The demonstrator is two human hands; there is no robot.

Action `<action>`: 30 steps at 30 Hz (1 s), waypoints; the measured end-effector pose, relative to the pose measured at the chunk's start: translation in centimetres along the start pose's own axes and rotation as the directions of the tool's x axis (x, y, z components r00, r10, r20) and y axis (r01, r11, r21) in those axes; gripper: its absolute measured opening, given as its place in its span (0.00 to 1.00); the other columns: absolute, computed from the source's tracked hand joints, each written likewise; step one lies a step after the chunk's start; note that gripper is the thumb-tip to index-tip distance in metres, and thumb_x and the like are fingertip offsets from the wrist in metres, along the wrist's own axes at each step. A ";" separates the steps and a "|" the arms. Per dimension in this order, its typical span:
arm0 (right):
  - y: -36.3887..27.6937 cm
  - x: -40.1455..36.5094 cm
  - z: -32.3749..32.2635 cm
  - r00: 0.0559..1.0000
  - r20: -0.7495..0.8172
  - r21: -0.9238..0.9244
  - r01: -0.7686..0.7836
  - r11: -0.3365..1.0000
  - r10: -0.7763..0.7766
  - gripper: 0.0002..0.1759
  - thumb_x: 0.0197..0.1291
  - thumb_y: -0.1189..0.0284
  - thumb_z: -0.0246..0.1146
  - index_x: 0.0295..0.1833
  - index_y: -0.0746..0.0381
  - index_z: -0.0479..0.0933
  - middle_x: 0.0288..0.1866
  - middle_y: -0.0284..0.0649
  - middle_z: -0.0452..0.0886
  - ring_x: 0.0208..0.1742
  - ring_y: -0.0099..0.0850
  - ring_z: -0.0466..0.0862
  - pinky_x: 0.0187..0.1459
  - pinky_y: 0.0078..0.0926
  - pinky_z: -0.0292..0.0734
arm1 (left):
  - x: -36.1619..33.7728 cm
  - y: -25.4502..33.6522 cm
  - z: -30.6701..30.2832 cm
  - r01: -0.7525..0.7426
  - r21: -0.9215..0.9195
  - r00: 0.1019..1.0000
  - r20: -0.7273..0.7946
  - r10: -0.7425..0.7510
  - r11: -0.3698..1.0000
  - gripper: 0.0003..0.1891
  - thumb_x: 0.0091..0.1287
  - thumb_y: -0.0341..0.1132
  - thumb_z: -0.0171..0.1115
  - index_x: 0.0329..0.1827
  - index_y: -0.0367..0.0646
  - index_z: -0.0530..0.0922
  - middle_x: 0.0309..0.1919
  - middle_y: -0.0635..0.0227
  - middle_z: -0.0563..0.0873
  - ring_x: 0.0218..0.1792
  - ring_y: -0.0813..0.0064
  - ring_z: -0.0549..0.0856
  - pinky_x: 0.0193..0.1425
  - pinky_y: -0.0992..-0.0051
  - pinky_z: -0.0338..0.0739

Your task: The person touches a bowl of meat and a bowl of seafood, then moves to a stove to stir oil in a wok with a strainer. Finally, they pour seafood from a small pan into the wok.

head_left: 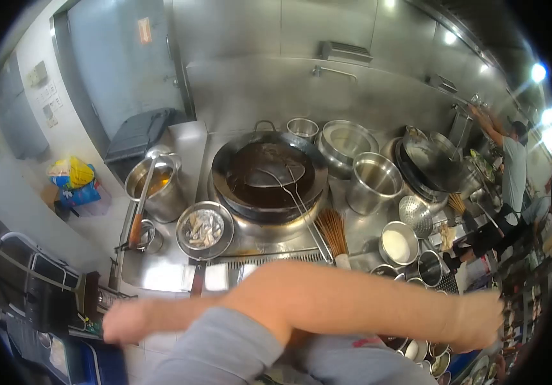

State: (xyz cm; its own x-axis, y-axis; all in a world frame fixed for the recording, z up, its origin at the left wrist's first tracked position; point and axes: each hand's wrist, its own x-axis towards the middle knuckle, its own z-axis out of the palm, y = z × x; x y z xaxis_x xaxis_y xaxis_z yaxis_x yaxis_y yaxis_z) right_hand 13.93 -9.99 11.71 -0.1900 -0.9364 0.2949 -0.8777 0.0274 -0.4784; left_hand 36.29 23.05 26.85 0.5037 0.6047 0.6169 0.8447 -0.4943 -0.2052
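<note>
My arms cross in front of my body. My left hand (481, 319), at the lower right, is blurred beside the pots; its fingers are not clear. Blurred too is my right hand (125, 322), at the lower left near the counter's front edge; what it holds, if anything, cannot be made out. Beyond my arms a large black wok (224, 183) with dark liquid sits on the stove, a wire-handled skimmer (289, 186) resting in it. A strainer bowl (204, 230) of pale pieces stands left of the wok, and a bamboo brush (334, 234) lies to its right.
A steel pot (172, 202) with a ladle (144, 205) stands at the left. Steel pots (373, 183), a second wok (427, 163), a perforated ladle (415, 216) and a white-filled bowl (399, 244) are on the right. Another person (513, 167) stands at the far right.
</note>
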 end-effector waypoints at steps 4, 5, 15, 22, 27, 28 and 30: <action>1.5 -4.5 1.4 0.994 0.100 -0.055 -0.041 0.998 0.047 0.22 0.66 0.69 0.67 0.64 0.63 0.80 0.55 0.45 0.85 0.59 0.37 0.83 0.61 0.36 0.78 | -11.2 -4.4 3.5 0.160 -0.263 0.915 0.401 -0.044 0.951 0.08 0.57 0.39 0.68 0.34 0.46 0.90 0.35 0.62 0.91 0.44 0.58 0.90 0.48 0.59 0.85; 1.9 -7.0 0.7 0.995 0.079 -0.074 -0.059 0.995 0.065 0.22 0.66 0.69 0.67 0.64 0.64 0.80 0.54 0.45 0.85 0.58 0.38 0.84 0.60 0.36 0.78 | -15.2 -6.7 2.0 0.284 -0.170 0.828 0.540 -0.152 0.944 0.06 0.57 0.34 0.68 0.33 0.45 0.89 0.36 0.61 0.91 0.45 0.57 0.90 0.47 0.59 0.86; -15.8 -54.5 -7.6 -0.177 -0.809 0.405 -0.858 0.314 0.560 0.12 0.63 0.78 0.68 0.52 0.68 0.83 0.44 0.37 0.83 0.43 0.27 0.84 0.47 0.26 0.80 | -44.0 15.1 -24.0 0.787 0.415 -0.209 -0.517 -0.830 -0.456 0.02 0.63 0.24 0.64 0.37 0.36 0.81 0.33 0.55 0.84 0.35 0.51 0.83 0.41 0.61 0.77; -12.1 -49.2 -6.2 -0.376 -0.711 0.671 -0.617 0.412 0.594 0.15 0.64 0.79 0.69 0.55 0.69 0.82 0.41 0.37 0.84 0.42 0.22 0.80 0.45 0.21 0.76 | -44.6 17.3 -15.9 0.915 0.078 -0.342 -0.375 -0.862 -0.397 0.10 0.66 0.29 0.64 0.27 0.33 0.82 0.22 0.53 0.82 0.25 0.61 0.83 0.34 0.63 0.74; 5.1 -33.0 -11.5 0.360 -0.674 0.419 -0.533 0.736 0.645 0.14 0.70 0.73 0.68 0.58 0.66 0.84 0.46 0.37 0.87 0.45 0.23 0.85 0.49 0.22 0.81 | -48.4 2.0 -9.0 0.951 -0.307 -0.045 -0.225 -0.973 0.027 0.21 0.76 0.34 0.56 0.20 0.37 0.78 0.15 0.66 0.78 0.17 0.74 0.77 0.23 0.71 0.70; 6.3 -28.6 -12.3 0.350 -0.704 0.535 -0.309 0.786 0.617 0.13 0.70 0.74 0.67 0.57 0.66 0.84 0.46 0.37 0.87 0.46 0.22 0.86 0.48 0.21 0.82 | -47.3 -1.5 -7.6 0.892 -0.352 0.168 -0.323 -0.931 0.283 0.21 0.75 0.33 0.57 0.19 0.37 0.77 0.14 0.66 0.77 0.17 0.74 0.77 0.23 0.72 0.70; 6.1 -21.7 -14.7 0.413 -0.788 0.402 -0.216 0.890 0.456 0.09 0.70 0.75 0.66 0.50 0.68 0.86 0.40 0.37 0.86 0.37 0.21 0.84 0.38 0.20 0.81 | -40.6 -6.4 -8.4 0.674 -0.228 0.516 -0.537 -0.668 0.703 0.21 0.74 0.31 0.59 0.18 0.36 0.76 0.14 0.65 0.77 0.17 0.74 0.76 0.23 0.72 0.69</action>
State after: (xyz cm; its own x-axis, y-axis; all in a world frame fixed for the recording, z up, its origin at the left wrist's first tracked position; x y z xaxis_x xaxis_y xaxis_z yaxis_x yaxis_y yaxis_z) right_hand 6.19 15.67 14.57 -0.8256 -0.0987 0.5555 -0.5633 0.0860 -0.8218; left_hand 8.91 -3.58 9.49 -0.4013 0.3068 0.8631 0.8922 -0.0824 0.4441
